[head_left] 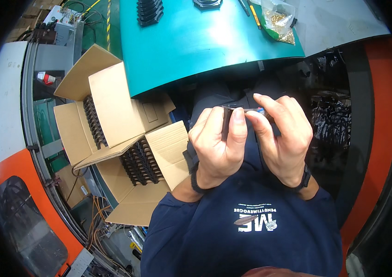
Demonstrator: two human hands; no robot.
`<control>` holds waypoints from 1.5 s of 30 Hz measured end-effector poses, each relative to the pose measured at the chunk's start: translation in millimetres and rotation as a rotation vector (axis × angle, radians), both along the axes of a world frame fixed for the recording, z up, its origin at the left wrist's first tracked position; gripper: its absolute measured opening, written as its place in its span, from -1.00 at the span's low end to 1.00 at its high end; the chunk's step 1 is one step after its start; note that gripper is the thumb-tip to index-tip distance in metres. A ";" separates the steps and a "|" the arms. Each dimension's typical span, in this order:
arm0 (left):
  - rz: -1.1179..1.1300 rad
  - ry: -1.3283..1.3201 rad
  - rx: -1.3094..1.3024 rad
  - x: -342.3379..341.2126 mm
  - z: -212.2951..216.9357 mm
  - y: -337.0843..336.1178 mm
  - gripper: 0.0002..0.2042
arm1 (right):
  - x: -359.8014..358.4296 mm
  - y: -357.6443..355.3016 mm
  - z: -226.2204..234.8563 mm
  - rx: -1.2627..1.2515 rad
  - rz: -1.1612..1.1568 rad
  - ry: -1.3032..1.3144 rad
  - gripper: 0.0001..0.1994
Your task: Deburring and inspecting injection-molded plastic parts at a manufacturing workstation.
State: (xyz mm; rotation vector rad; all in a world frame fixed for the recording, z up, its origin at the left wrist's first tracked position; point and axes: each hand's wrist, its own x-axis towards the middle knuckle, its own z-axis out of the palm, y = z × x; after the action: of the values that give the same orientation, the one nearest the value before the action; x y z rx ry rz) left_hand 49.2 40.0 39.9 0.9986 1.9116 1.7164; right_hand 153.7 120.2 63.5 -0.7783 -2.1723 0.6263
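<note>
In front of my chest, my left hand (216, 143) grips a small black part (226, 123), thumb pressed along its side. Most of that part is hidden behind the fingers. My right hand (284, 136) is closed beside it, thumb and forefinger pinching a slim tool (260, 111) with a bit of blue on it. The tool's thin end reaches toward the black part at my left thumb tip; I cannot make out its exact kind, or whether the two touch.
Left of me stand open cardboard boxes (117, 92) holding rows of black parts (141, 161). Ahead is a green-topped table (196, 51) with stacked black parts (149, 11), a yellow pen-like tool (254, 16) and a plastic bag of small brass-coloured pieces (278, 21). Orange machine panels (376, 138) flank both sides.
</note>
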 end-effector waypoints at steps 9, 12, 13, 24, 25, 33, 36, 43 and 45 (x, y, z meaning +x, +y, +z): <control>-0.322 -0.664 0.313 -19.5 -15.6 5.0 -0.49 | 5.2 6.1 -20.9 -1.034 0.089 0.167 -0.73; -0.441 -0.907 0.495 -22.9 -20.1 12.2 -0.50 | 7.8 2.9 -35.5 -1.372 0.304 0.280 -0.75; -0.434 -0.948 0.544 -23.6 -23.1 12.7 -0.51 | 7.5 0.8 -33.8 -1.409 0.300 0.320 -0.77; -0.099 -0.210 0.384 -22.5 -40.2 -1.2 -0.50 | 21.3 6.5 -25.3 -0.968 0.114 0.344 -0.68; -0.116 -0.130 0.362 -23.3 -42.8 -3.9 -0.50 | 22.1 6.9 -23.8 -0.928 0.115 0.343 -0.67; -0.118 -0.566 0.342 -22.6 -47.6 -8.2 -0.59 | 21.0 8.0 -25.5 -1.068 0.171 0.467 -0.61; -0.146 -0.619 0.316 -21.6 -45.9 -10.1 -0.57 | 22.3 11.4 -23.6 -1.111 0.152 0.426 -0.63; -0.152 -0.631 0.297 -23.1 -44.5 -11.8 -0.55 | 21.0 12.8 -27.0 -1.248 0.093 0.441 -0.69; -0.168 -0.634 0.316 -23.8 -46.3 -11.5 -0.57 | 20.7 12.8 -27.8 -1.257 0.091 0.436 -0.69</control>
State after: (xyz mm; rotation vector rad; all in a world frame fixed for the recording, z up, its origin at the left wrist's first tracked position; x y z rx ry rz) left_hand 25.4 28.5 -6.3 0.5820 1.1539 1.9636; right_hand 174.4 133.0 35.7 -0.9871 -1.2412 2.0485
